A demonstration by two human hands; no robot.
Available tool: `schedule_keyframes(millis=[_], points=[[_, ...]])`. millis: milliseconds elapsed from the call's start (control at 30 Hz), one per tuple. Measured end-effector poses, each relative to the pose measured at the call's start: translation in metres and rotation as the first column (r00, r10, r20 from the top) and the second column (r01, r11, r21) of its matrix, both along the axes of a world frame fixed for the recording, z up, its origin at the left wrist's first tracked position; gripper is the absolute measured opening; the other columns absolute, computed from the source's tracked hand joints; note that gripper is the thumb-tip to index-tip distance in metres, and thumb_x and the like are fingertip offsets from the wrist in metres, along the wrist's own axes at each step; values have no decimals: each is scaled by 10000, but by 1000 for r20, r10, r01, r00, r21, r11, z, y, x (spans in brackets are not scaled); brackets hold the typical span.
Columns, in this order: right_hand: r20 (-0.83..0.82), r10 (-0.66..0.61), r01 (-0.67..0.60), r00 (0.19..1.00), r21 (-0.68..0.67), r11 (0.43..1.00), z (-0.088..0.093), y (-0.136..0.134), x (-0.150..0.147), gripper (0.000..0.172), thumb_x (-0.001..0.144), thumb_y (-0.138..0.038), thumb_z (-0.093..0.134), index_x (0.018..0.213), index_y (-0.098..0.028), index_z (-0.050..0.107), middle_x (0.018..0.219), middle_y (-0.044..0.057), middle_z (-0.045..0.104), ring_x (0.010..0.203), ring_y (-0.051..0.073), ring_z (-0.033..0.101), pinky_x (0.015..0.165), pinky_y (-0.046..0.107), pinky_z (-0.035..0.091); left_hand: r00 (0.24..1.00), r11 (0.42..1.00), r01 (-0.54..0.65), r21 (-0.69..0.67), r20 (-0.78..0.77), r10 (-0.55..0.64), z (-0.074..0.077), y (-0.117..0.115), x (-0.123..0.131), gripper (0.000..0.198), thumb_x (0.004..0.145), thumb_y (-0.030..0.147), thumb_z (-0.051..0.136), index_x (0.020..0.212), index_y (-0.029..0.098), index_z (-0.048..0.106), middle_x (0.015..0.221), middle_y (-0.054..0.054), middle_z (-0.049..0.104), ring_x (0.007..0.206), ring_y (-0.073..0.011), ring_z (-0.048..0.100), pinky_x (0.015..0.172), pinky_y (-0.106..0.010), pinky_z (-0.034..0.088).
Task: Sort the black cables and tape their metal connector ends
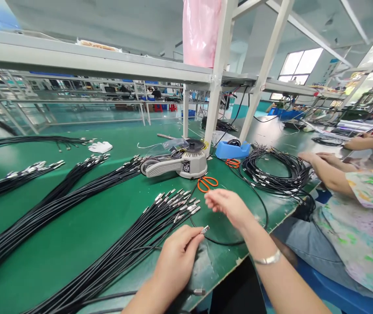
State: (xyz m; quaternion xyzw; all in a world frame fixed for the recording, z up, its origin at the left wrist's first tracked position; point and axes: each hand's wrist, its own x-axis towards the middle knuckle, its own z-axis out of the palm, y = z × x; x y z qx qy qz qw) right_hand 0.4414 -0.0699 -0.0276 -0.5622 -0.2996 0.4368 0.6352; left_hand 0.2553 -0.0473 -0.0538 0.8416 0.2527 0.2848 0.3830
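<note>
My left hand [179,252] pinches a black USB cable by its silver plug [205,230] between thumb and forefinger, low over the near table edge. Above and to the right, my right hand [228,206] has its fingers curled together; whether anything small is in them does not show. It hovers just below orange-handled scissors [207,184]. A bundle of black cables [130,244] with silver plugs fanned out lies left of my hands. One loose plug [199,292] rests near the table's edge, below my left hand.
Behind the scissors stands a grey tape dispenser [191,163]. A blue tape holder [233,149] and coiled cables [271,168] are to the right, beside a seated co-worker [363,218]. More cable bundles [58,205] lie left. Shelf posts [215,83] rise at the back.
</note>
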Motion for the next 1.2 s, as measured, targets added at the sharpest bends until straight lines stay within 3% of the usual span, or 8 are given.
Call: schedule_keyframes(millis=[200, 333, 500, 733, 833, 900, 1067, 1200], points=[[-163, -191, 179, 968, -89, 980, 37, 108, 63, 357, 798, -466, 613, 764, -110, 606, 775, 66, 646, 573, 73, 561, 499, 176, 459, 998, 986, 33, 162, 40, -40, -10, -1, -6, 201, 910, 240, 457, 973, 223, 646, 768, -25, 616, 708, -129, 602, 648, -220, 487], [-214, -245, 212, 946, -165, 963, 49, 152, 78, 302, 892, -390, 528, 993, -112, 587, 934, 68, 625, 714, 125, 605, 602, 262, 519, 991, 955, -11, 295, 128, -29, -15, 0, -9, 186, 895, 177, 475, 1039, 208, 588, 755, -16, 614, 679, -123, 594, 603, -209, 480], [-233, -248, 217, 940, -151, 964, 45, 156, 79, 280, 904, -300, 532, 1141, -152, 551, 1118, 81, 587, 913, 184, 608, 765, 369, 528, 990, 940, -27, 339, 142, -23, -14, -2, -11, 176, 891, 147, 472, 1025, 207, 568, 733, -10, 593, 656, -121, 577, 582, -212, 469], [-193, -284, 284, 939, -27, 958, 51, 149, 70, 243, 900, -277, 543, 1094, -133, 565, 1040, 66, 608, 835, 161, 619, 698, 328, 539, 987, 938, -41, 345, 162, -17, -10, -2, -7, 186, 885, 125, 480, 1026, 182, 587, 808, -38, 590, 722, -123, 584, 623, -220, 487], [-155, -305, 318, 940, 73, 945, 57, 125, 53, 121, 874, -214, 573, 909, -106, 613, 864, 33, 626, 715, 107, 603, 650, 249, 522, 985, 922, -68, 381, 173, 1, -8, -1, -8, 182, 879, 123, 497, 1017, 178, 603, 765, -20, 589, 687, -112, 581, 614, -211, 484], [-125, -288, 305, 949, 146, 941, 50, 88, 34, 104, 829, -187, 617, 756, -113, 625, 740, 5, 616, 659, 78, 585, 643, 204, 503, 981, 915, -100, 390, 193, 25, -7, 0, -9, 172, 870, 126, 519, 1010, 174, 606, 772, -15, 610, 690, -107, 592, 628, -205, 486], [37, -280, 270, 959, 175, 947, -6, -36, -35, 160, 760, -325, 690, 810, -173, 684, 853, 22, 673, 782, 137, 621, 699, 257, 504, 972, 931, -152, 332, 219, 81, -6, -1, -7, 104, 844, 137, 572, 934, 177, 606, 802, -4, 650, 726, -101, 619, 681, -202, 496], [33, -262, 259, 964, 80, 963, -39, -82, -77, 150, 773, -327, 678, 766, -177, 680, 1006, 53, 672, 883, 174, 626, 761, 291, 502, 977, 932, -139, 336, 200, 74, -5, -4, -4, 102, 841, 120, 568, 911, 181, 609, 796, -2, 645, 720, -97, 613, 671, -202, 499]])
